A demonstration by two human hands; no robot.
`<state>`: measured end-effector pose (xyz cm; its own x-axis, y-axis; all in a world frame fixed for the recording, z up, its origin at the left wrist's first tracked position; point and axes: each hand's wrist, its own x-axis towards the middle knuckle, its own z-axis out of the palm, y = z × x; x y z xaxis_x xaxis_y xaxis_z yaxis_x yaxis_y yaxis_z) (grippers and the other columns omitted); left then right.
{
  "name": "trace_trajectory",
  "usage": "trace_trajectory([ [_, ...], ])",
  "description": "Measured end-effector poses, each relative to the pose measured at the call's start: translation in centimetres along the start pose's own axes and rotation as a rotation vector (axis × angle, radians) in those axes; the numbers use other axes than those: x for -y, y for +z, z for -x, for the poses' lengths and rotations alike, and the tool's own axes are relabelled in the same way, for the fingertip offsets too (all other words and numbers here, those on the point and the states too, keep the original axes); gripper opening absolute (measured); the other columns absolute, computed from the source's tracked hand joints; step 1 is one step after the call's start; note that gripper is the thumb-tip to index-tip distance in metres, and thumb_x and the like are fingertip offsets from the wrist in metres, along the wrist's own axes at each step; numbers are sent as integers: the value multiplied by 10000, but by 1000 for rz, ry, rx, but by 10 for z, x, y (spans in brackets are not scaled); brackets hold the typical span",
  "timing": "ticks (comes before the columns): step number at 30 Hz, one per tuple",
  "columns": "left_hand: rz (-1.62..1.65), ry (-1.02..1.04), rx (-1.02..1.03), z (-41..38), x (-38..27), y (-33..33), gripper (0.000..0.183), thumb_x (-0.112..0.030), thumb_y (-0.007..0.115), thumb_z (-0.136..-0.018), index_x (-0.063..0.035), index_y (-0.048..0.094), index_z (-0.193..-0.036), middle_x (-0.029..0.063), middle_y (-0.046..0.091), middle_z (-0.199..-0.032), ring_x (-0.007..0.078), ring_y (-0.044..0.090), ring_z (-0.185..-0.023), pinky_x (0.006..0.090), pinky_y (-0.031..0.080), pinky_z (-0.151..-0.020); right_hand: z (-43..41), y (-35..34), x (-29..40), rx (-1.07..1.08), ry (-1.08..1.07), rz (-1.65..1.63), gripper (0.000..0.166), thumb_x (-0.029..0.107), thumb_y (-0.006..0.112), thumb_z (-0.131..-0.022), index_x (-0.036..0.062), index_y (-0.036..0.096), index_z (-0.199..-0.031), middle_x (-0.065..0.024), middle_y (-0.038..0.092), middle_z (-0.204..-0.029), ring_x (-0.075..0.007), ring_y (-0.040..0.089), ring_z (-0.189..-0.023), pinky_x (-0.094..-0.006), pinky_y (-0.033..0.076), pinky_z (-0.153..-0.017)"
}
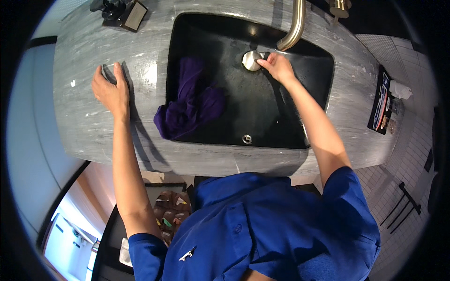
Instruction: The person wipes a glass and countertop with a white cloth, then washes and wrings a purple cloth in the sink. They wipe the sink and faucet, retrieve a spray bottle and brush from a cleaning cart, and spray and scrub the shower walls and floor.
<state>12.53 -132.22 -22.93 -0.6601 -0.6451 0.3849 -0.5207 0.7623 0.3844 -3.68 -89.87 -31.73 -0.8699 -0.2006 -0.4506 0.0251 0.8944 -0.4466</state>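
Note:
My right hand (277, 66) is in the black sink basin (246, 102), its thumb and fingers at the right edge of the round metal drain stopper (252, 60). Whether the fingers grip the stopper cannot be told. A crumpled purple cloth (191, 102) lies in the left part of the basin and hangs over its near left rim. My left hand (111, 87) is over the grey marble countertop (81, 119) left of the basin, fingers apart, holding nothing. The brass faucet spout (293, 31) comes down just above my right hand.
Dark pump bottles (108, 10) and a box with a pale label (133, 17) stand at the counter's back left. A brass fitting (339, 7) is at the back right. A dark tray (380, 102) with small items, a rolled white towel (400, 90) and glasses sit at the right end.

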Motion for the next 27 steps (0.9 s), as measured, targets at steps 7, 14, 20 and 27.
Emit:
trace_trajectory([
  [7,-18,-2,15,4,5,0,614,-497,569,-885,-5,510,-1248,188,500,-1244,343,428,-1217,456,286,-1048,-23,13,10,201,-25,142,401,392,769,-755,45,567,-748,-102,602,-668,-239,597,-602,-370,465,-548],
  [14,-57,21,11,3,4,1,607,-492,561,-891,-3,514,-1246,189,499,-1249,341,434,-1213,455,291,-1046,-3,12,30,81,68,224,364,395,745,-753,58,640,-841,-172,669,-930,-342,623,-946,-438,477,-776],
  [20,-82,1,1,6,9,-4,590,-486,571,-886,8,544,-1207,186,509,-1247,339,446,-1201,447,300,-1044,12,-71,30,-616,-87,-825,270,270,719,-839,50,561,-826,-18,544,-581,-81,518,-516,-224,396,-433],
  [27,-49,35,-23,-1,4,4,572,-481,587,-878,-10,551,-1200,171,523,-1233,320,460,-1186,447,306,-1036,-64,-129,33,-456,-271,-546,233,196,594,-928,-16,659,-998,-2,646,-777,-69,561,-661,-224,430,-541],
])
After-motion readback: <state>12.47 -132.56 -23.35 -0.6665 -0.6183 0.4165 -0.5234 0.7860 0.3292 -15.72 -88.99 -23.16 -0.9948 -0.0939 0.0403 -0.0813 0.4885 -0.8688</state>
